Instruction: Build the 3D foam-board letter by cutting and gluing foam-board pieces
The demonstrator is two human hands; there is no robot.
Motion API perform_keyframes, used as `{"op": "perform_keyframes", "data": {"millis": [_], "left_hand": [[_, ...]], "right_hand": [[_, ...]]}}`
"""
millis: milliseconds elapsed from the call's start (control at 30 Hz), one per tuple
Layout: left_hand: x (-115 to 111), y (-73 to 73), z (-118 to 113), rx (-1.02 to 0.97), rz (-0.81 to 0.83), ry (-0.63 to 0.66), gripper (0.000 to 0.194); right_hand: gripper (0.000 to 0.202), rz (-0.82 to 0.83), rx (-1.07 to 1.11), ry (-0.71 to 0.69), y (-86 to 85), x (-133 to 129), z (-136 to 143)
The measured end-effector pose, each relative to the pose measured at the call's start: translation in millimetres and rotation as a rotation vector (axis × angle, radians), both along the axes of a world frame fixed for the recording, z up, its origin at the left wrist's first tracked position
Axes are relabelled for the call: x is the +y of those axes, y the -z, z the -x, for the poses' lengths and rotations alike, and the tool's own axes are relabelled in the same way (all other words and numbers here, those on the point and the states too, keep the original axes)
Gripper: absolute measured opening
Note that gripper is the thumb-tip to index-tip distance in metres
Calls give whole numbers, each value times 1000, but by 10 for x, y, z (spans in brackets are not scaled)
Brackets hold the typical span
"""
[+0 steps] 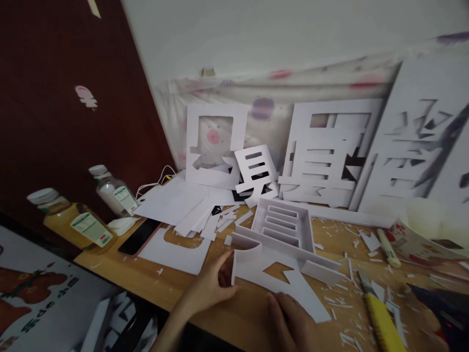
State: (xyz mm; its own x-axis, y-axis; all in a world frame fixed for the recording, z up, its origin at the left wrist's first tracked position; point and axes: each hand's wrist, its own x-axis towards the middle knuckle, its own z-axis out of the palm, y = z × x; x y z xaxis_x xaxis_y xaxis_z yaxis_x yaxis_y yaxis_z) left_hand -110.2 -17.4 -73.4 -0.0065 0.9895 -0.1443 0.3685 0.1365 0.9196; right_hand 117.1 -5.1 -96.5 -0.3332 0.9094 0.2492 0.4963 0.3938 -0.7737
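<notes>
A white foam-board character piece (269,254) lies on the wooden table in front of me, with thin upright walls along several of its edges. Its upper part is a box shape with slots; the lower part has a cut-out opening. My left hand (212,286) has thumb and fingers closed around the short wall at the piece's left end. Against its near lower edge, my right hand (295,322) rests with curled fingers; whatever they may hold is hidden. A yellow utility knife (383,320) lies right of my right hand, among white scraps.
At left stand two bottles, one with yellowish liquid (75,220) and one clear (115,193), near a phone (139,237). Cut-out boards (326,161) lean on the wall. A glue stick (388,248), a bowl-like container (427,244) and a dark blue tool (445,313) occupy the right.
</notes>
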Motion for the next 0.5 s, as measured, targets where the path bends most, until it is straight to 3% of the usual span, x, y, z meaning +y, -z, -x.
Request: {"op": "perform_keyframes", "data": {"millis": [100, 300, 400, 500], "left_hand": [[45, 25, 86, -75, 70, 61, 87], [109, 16, 125, -120, 134, 110, 88], [115, -60, 121, 44, 135, 96, 84], [142, -141, 134, 277, 129, 96, 82]], "right_hand": [[36, 104, -22, -71, -26, 64, 171], [62, 289, 172, -302, 56, 158, 480], [63, 296, 140, -332, 166, 194, 529], [58, 278, 101, -234, 312, 183, 494]]}}
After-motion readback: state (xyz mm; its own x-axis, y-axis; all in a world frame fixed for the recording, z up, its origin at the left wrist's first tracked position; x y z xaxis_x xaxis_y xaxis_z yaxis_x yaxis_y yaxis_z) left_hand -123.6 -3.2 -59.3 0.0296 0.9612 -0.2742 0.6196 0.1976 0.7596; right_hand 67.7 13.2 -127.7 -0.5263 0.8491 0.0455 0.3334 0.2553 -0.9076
